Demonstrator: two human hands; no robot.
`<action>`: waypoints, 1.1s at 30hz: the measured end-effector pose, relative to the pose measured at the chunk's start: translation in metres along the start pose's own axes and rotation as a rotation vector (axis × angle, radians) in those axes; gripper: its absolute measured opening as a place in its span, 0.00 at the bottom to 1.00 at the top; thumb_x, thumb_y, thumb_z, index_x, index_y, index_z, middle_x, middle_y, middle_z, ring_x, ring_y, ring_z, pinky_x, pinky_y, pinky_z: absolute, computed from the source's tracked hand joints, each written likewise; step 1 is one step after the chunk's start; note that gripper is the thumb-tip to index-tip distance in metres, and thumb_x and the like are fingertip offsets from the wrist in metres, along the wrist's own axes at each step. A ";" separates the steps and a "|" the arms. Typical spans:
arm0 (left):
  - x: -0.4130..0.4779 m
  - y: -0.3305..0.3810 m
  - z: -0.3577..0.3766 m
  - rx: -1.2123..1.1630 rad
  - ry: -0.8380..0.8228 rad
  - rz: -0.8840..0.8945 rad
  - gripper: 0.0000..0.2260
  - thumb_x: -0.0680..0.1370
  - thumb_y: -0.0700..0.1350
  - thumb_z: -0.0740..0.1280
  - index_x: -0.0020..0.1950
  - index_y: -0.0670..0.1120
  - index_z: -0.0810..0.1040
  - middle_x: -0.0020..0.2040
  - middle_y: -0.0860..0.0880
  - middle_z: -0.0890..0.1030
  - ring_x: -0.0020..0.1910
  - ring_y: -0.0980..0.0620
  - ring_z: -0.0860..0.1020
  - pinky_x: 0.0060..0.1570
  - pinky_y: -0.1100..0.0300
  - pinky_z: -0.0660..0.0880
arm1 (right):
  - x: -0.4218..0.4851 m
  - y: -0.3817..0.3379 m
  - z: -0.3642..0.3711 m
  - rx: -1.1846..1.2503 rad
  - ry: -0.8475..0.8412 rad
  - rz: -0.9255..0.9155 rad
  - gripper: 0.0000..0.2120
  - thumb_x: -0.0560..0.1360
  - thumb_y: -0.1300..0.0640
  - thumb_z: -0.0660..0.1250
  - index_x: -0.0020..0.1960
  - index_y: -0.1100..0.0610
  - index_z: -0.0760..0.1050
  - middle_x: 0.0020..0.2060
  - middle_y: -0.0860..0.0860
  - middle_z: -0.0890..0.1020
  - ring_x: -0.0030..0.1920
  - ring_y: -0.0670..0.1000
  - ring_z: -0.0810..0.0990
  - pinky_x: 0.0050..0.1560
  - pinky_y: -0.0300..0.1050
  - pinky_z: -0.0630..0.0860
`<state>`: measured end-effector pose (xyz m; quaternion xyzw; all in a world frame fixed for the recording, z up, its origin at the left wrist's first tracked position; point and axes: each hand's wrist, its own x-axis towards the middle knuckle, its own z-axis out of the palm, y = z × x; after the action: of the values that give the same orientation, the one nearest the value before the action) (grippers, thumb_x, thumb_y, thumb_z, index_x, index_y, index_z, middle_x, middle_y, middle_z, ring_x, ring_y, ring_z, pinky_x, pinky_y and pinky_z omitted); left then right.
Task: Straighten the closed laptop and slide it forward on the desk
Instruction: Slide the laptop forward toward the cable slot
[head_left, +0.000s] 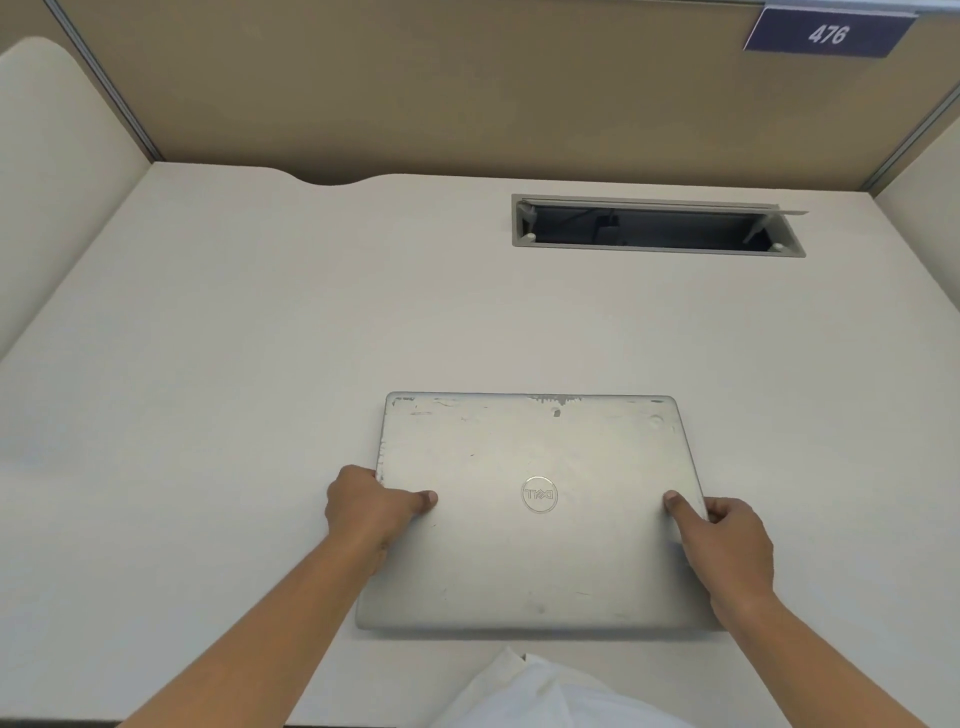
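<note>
Pale, off-white table (208, 364) enclosed by tan partition panels (415, 93) at the back and both sides. Dark sign (828, 32) reading "476" mounted at the upper right of the back panel. Rectangular cable hatch (657, 228) recessed in the table toward the far right, lid raised, dark interior visible. Curved notch (332, 182) cut into the table's far edge, left of the hatch.

Closed silver laptop (535, 545) lying flat on the near half of the table, slightly right of centre, edges roughly parallel to the table's front edge. Round logo (539, 493) near the middle of the lid. Scuffed, worn finish along the far edge and the far left corner. Well apart from the hatch.

Left hand (363, 506) clamped on the laptop's left edge: thumb (423, 500) pressed flat on the lid, fingers wrapped down over the side and hidden from view. Right hand (727, 545) clamped on the right edge in mirror fashion: thumb (675, 506) on the lid, fingers (727, 512) curled over the edge. Both bare forearms extended from the lower corners of the view.

White fabric (545, 696) visible at the bottom centre, just in front of the laptop's near edge.
</note>
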<state>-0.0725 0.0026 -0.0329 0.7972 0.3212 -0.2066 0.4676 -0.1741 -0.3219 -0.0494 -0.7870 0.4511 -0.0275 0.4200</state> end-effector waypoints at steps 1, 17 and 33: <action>-0.001 0.000 0.000 0.021 0.014 0.012 0.26 0.56 0.46 0.85 0.46 0.41 0.77 0.50 0.42 0.82 0.49 0.40 0.81 0.44 0.52 0.79 | 0.001 0.000 0.001 -0.020 0.006 0.005 0.16 0.72 0.44 0.70 0.43 0.58 0.78 0.34 0.51 0.79 0.37 0.53 0.77 0.34 0.47 0.69; -0.012 -0.013 0.000 0.321 0.110 0.270 0.34 0.64 0.60 0.78 0.61 0.40 0.75 0.56 0.43 0.76 0.56 0.40 0.77 0.54 0.46 0.77 | 0.004 0.001 -0.002 -0.390 0.067 -0.297 0.18 0.74 0.40 0.64 0.41 0.56 0.68 0.38 0.51 0.74 0.37 0.55 0.75 0.35 0.50 0.71; -0.029 -0.037 0.005 0.290 0.203 0.325 0.38 0.65 0.68 0.73 0.64 0.42 0.76 0.57 0.45 0.76 0.59 0.42 0.75 0.57 0.49 0.75 | 0.007 0.006 -0.001 -0.371 0.044 -0.271 0.18 0.74 0.42 0.65 0.47 0.58 0.70 0.40 0.51 0.76 0.40 0.58 0.76 0.38 0.51 0.70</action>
<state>-0.1193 0.0018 -0.0395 0.9139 0.2010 -0.0912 0.3406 -0.1747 -0.3289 -0.0555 -0.9033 0.3479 -0.0175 0.2505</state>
